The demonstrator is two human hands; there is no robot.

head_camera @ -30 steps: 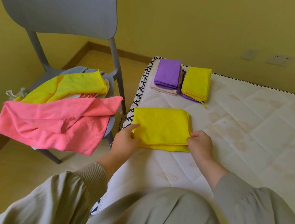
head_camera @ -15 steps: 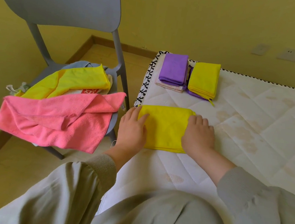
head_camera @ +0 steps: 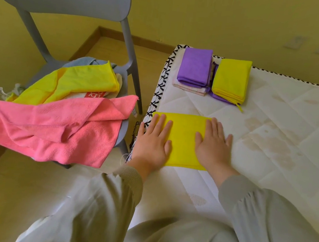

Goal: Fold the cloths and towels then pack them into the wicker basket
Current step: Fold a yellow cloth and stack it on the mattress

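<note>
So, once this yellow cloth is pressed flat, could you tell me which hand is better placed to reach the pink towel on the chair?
Probably left. The left hand rests on the yellow cloth at its left edge, nearest the pink towel; the right hand would have to cross over.

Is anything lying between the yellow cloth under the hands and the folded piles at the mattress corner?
Nothing visible. The left hand and right hand press flat on the yellow cloth; only bare mattress lies between it and the purple-topped pile and yellow-topped pile. The wicker basket is not in view.
</note>
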